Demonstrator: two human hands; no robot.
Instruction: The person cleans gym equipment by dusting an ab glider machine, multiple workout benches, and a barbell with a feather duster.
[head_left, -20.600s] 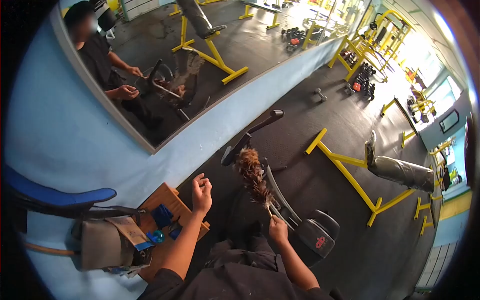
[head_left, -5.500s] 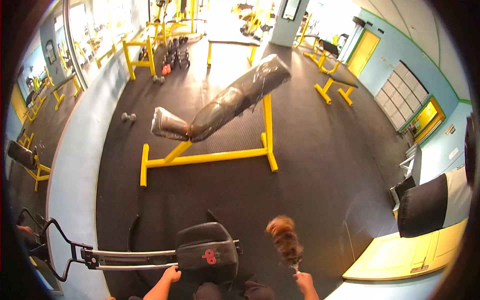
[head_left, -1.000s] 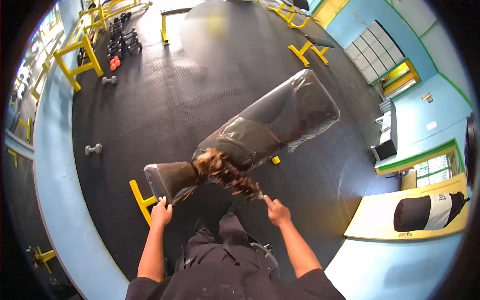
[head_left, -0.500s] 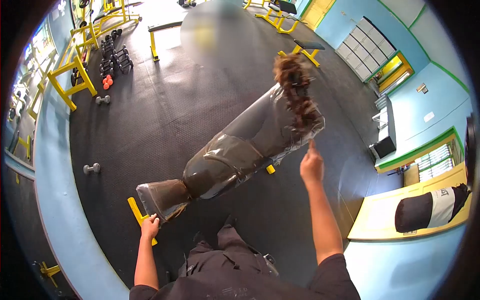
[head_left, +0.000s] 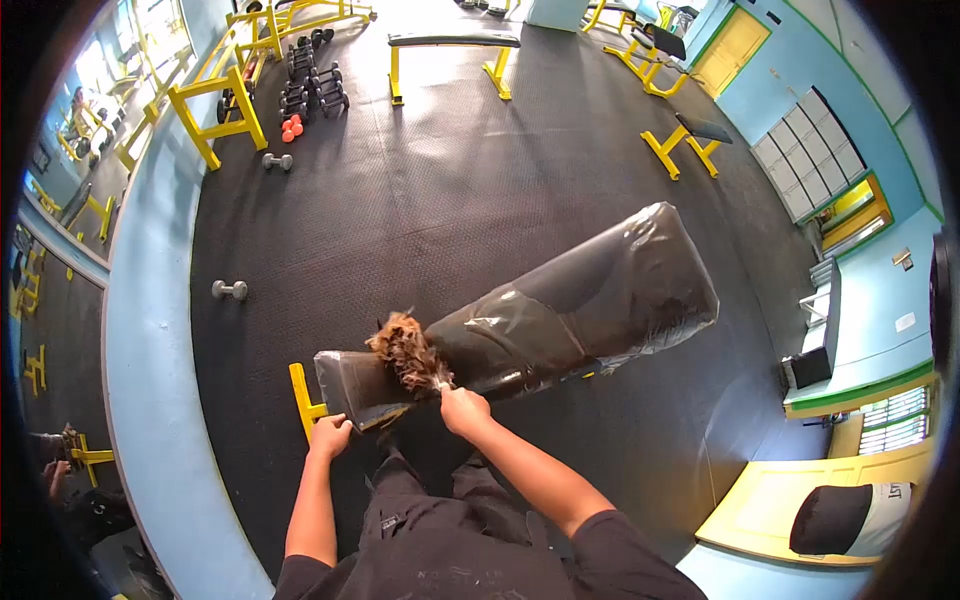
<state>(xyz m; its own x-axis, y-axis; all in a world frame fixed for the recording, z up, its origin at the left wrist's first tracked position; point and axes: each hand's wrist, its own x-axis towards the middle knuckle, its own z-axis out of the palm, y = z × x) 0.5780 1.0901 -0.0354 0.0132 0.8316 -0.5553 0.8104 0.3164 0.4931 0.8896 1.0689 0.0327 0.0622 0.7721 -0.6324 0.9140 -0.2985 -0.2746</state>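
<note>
A feather duster (head_left: 405,352) with brown, fluffy feathers is in my right hand (head_left: 465,410), its fingers closed around the handle. The feathers lie across the bench near the joint between its short and long parts. In front of me the weight bench (head_left: 580,300) has dark padding wrapped in shiny clear plastic and a yellow frame (head_left: 305,398). My left hand (head_left: 330,436) is at the near corner of the short pad, fingers bent against its edge.
Grey dumbbells (head_left: 229,290) lie on the black floor to the left. Beyond them stand a dumbbell rack (head_left: 312,85) and a yellow-legged flat bench (head_left: 455,41). A mirrored wall runs along the left; a black-and-white bag (head_left: 850,520) hangs at the right.
The feather duster has swept from the far right end of the bench to near its left end, my right hand moving with it. My left hand stays at the short pad's corner.
</note>
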